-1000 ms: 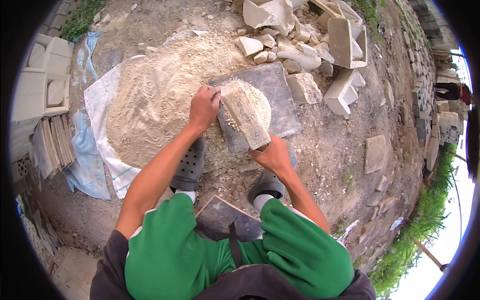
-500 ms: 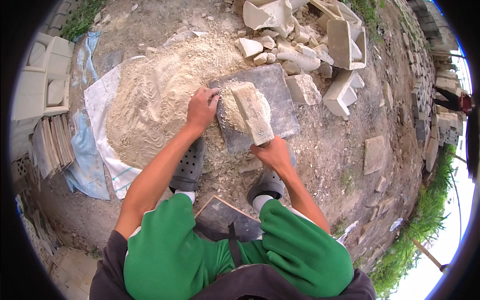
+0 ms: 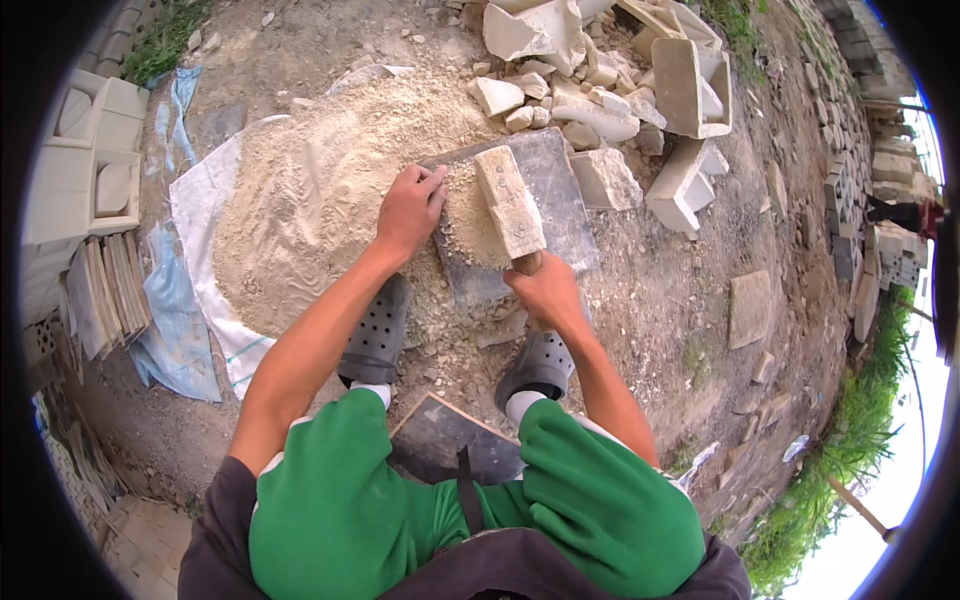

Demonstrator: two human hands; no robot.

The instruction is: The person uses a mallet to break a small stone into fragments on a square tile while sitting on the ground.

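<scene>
My right hand grips the short brown handle of a mallet with a long, pale, dust-coated block head. That head is over a dark square slab, covering part of the pale crushed grit there. At the slab's left edge is my left hand, its fingers curled and drawn together; anything between the fingertips is hidden. A broad heap of pale sandy powder spreads to the left on a white sheet.
Broken pale chunks and a hollow cast block lie beyond the slab. My grey clogs stand on its near side, with a dark board between my legs. Cast blocks and stacked thin panels are far left.
The mallet head has shifted slightly and more of its handle shows; less loose grit is visible around it. My left hand has edged right, its fingers now bunched closer together.
</scene>
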